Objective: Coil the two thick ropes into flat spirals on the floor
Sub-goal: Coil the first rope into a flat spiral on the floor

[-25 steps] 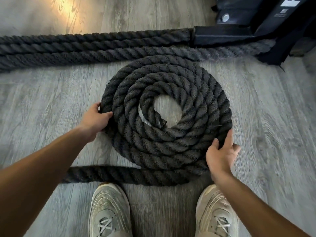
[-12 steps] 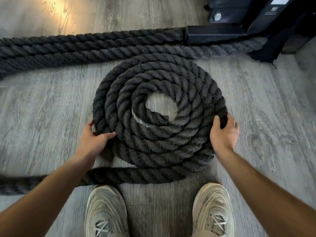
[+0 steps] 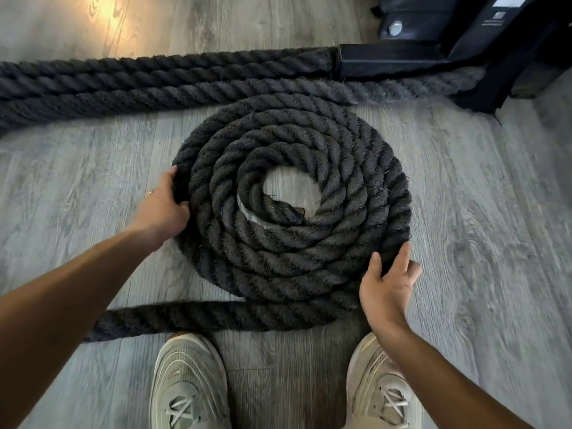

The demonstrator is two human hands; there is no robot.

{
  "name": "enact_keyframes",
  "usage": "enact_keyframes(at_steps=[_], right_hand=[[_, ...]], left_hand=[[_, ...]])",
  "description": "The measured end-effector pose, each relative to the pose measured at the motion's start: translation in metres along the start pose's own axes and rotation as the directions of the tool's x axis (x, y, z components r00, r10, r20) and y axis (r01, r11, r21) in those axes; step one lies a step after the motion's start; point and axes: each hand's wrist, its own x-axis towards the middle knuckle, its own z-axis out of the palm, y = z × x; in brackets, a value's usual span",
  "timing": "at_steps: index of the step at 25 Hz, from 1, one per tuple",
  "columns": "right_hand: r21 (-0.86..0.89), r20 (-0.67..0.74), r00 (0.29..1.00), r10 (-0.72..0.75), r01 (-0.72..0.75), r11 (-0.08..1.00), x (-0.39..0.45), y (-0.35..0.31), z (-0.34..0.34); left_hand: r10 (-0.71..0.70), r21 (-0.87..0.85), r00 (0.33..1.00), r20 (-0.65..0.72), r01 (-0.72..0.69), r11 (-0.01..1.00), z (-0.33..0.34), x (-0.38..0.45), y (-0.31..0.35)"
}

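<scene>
The grey wood-plank floor [image 3: 464,243] fills the view, with a black metal machine base [image 3: 433,35] at the top right corner. Two straight lengths of thick dark rope [image 3: 154,82] lie side by side across the top, touching the far edge of the coil. The coiled rope [image 3: 309,243] sits flat in the middle of the floor as a spiral of about four turns, its taped end lying in the small bare centre. From the near edge of the coil the loose tail [image 3: 201,317] runs straight off to the left, just in front of two pale sneakers [image 3: 188,385]. The left hand [image 3: 164,209] presses against the outer turn on the coil's left side, fingers curled onto the rope. The right hand [image 3: 387,289] lies at the coil's near right edge with the fingers spread wide, touching the outer turn but not closed round it.
</scene>
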Motion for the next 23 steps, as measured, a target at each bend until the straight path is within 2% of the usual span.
enact_keyframes(at_steps=[5,8,11,14,16,18,21,23], right_hand=[[0.052,0.108,0.994,-0.026,0.02,0.998,0.062,-0.012,-0.015],[0.14,0.168,0.985,-0.027,0.004,0.99,0.11,-0.036,-0.027],[0.261,0.115,0.993,0.009,-0.039,0.965,0.118,-0.046,-0.027],[0.191,0.016,0.992,0.126,-0.126,0.973,0.073,-0.03,-0.011],[0.137,0.003,0.981,0.193,-0.191,0.972,0.026,-0.017,0.004],[0.139,0.054,0.976,0.213,-0.219,0.966,-0.013,-0.012,0.011],[0.058,0.13,0.976,0.174,-0.182,0.982,-0.026,-0.005,0.007],[0.017,0.174,0.975,0.14,-0.145,0.989,-0.018,-0.002,0.0]], left_hand=[[-0.096,-0.143,0.995,0.017,0.098,0.985,0.012,-0.037,-0.017],[-0.142,-0.269,0.99,0.004,0.138,0.953,0.021,-0.074,-0.026],[-0.206,-0.382,0.978,0.02,0.198,0.903,0.022,-0.082,-0.026],[-0.266,-0.452,0.962,-0.057,0.213,0.866,0.009,-0.059,-0.017],[-0.249,-0.463,0.965,-0.085,0.183,0.867,-0.002,-0.032,-0.006],[-0.176,-0.422,0.984,-0.036,0.145,0.895,-0.011,-0.011,0.004],[-0.103,-0.27,0.995,0.011,0.102,0.957,-0.015,0.005,0.001],[-0.065,-0.232,0.998,0.014,0.067,0.97,-0.014,0.003,-0.005]])
